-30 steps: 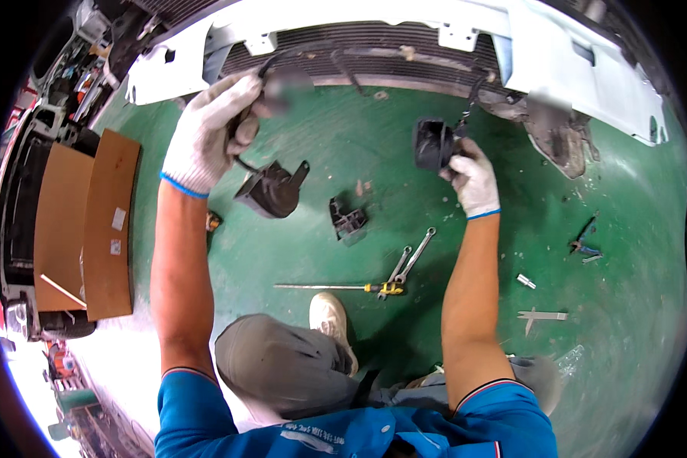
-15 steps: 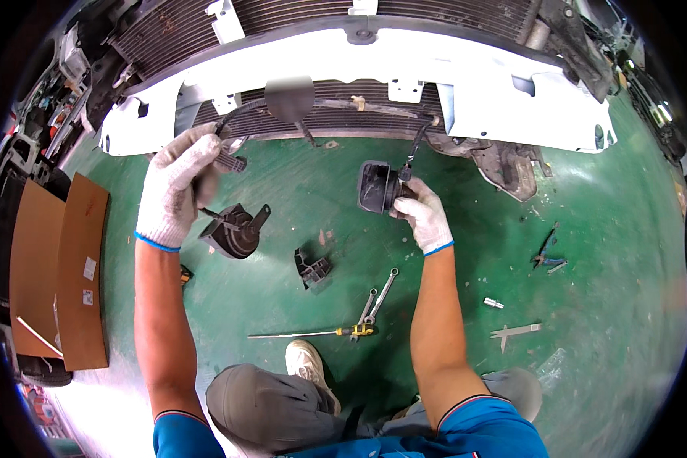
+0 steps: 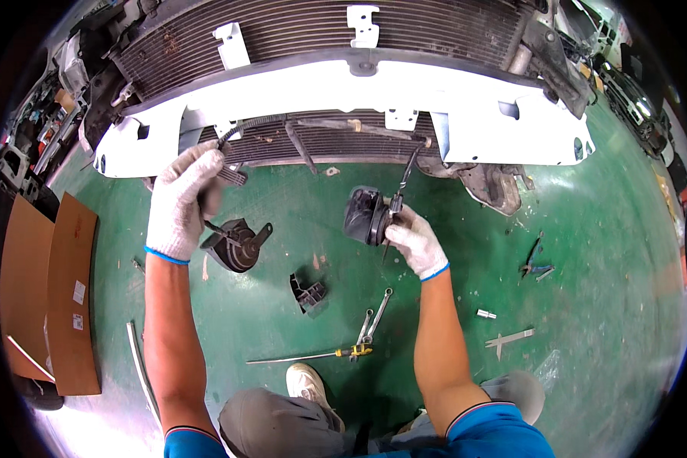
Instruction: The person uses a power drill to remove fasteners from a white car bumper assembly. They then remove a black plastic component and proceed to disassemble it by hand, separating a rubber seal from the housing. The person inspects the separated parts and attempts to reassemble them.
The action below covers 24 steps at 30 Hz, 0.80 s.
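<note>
In a white knit glove, my left hand [image 3: 182, 200] is closed round the black wiring harness [image 3: 263, 122] at its left end. Below that hand hangs a black car horn [image 3: 237, 246] with a bracket, on a short lead. My gloved right hand [image 3: 414, 240] grips a second black car horn [image 3: 366, 216] by its back, thumb beside the plug. A cable runs from this plug up to the harness's right end. Behind both hands stretches a white bumper beam [image 3: 282, 95]. The fingertips of my left hand are partly hidden.
A finned radiator [image 3: 298, 34] rises behind the beam. On the green floor lie a black plastic bracket [image 3: 307, 294], a yellow-handled screwdriver [image 3: 351, 351], wrenches [image 3: 379, 313], blue-handled pliers [image 3: 537, 267], a socket [image 3: 486, 314] and a metal strip [image 3: 511, 338]. A cardboard box [image 3: 72, 298] stands left.
My right hand has drawn its horn slightly down and left, and the horn has turned. The view has shifted, so the beam sits lower. A dark round shape before the harness is gone.
</note>
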### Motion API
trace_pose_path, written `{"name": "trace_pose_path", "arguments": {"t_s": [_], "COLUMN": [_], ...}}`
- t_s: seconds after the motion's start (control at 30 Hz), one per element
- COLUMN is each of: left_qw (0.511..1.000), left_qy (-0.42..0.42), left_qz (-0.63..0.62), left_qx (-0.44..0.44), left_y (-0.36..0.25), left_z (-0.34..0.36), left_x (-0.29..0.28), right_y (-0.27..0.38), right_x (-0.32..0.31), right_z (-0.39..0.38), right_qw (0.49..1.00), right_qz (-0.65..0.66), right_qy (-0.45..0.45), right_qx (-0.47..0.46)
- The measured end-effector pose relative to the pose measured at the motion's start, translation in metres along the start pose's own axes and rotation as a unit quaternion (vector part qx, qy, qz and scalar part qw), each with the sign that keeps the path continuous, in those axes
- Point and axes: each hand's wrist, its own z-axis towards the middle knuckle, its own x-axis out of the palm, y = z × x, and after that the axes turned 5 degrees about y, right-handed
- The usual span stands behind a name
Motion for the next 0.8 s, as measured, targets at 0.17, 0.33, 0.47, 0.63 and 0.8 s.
{"name": "trace_pose_path", "arguments": {"t_s": [0.17,0.33,0.47,0.63,0.8], "left_qw": [0.999,0.999,0.996,0.967,0.961], "left_qy": [0.026,0.018,0.046,0.197,0.215], "left_qz": [-0.021,-0.022,0.062,0.148,0.144], "left_qx": [-0.011,-0.039,-0.042,0.059,0.097], "left_y": [0.014,0.030,0.038,0.048,0.053], "left_z": [0.011,0.017,0.010,-0.003,-0.008], "left_x": [-0.007,-0.021,-0.008,0.005,0.025], "right_y": [0.000,0.021,0.041,0.065,0.079], "right_x": [0.018,0.065,0.102,0.135,0.148], "right_z": [0.000,-0.003,-0.001,0.010,0.017], "right_qw": [0.999,0.997,0.999,0.999,0.998], "right_qz": [0.041,0.053,0.018,-0.010,-0.016], "right_qy": [-0.004,-0.023,-0.029,-0.043,-0.067], "right_qx": [-0.035,-0.046,-0.035,-0.016,-0.006]}}
